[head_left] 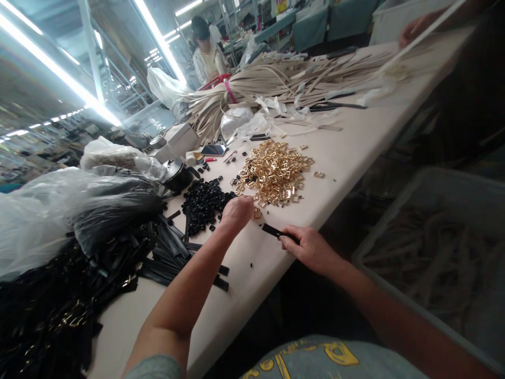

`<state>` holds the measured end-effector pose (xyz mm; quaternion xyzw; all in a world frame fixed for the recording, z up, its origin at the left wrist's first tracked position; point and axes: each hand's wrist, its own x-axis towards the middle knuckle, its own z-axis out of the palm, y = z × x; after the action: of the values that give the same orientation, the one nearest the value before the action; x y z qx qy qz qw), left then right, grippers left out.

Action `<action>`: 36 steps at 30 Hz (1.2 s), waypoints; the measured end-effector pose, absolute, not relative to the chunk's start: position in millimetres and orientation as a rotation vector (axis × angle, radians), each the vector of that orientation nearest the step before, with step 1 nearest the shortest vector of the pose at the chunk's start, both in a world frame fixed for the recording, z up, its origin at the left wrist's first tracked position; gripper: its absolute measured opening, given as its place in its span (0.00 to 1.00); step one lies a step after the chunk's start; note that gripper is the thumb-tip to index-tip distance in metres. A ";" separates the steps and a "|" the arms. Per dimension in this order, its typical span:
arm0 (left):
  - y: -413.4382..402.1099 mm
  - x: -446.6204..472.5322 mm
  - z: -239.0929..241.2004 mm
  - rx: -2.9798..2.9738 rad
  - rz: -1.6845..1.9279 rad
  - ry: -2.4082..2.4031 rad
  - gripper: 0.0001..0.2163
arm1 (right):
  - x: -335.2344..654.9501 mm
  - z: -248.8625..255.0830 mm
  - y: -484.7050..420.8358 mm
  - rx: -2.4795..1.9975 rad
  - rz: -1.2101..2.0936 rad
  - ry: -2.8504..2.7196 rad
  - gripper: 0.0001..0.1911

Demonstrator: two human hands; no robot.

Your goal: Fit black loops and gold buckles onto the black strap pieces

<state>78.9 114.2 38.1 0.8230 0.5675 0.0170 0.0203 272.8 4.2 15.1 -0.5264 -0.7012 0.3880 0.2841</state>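
My left hand (237, 211) rests knuckles-up at the near edge of a heap of gold metal buckles (273, 171), its fingers curled down onto the pile; what they pinch is hidden. My right hand (309, 246) is closed on a short black strap (275, 230), whose free end points toward the left hand. Just left of my left hand lies a heap of small black loops (204, 202). A pile of black straps (165, 252) spreads over the white table (347, 152) beside my left forearm.
Clear plastic bags (59, 210) cover more black straps at the left. A bundle of cream straps (284, 79) lies at the far end, with another person's hand (412, 29) on it. A phone (213, 150) and small tins sit behind the loops. A grey bin (442, 252) stands on my right.
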 end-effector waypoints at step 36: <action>-26.4 36.3 42.4 1.522 1.583 1.152 0.06 | 194.4 25.5 -7.8 -0.604 2.175 -0.835 0.16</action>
<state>36.3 -26.4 42.4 0.5803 0.4394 0.6038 0.3249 194.4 -7.8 25.5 -0.2344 -0.3237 0.8434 0.3592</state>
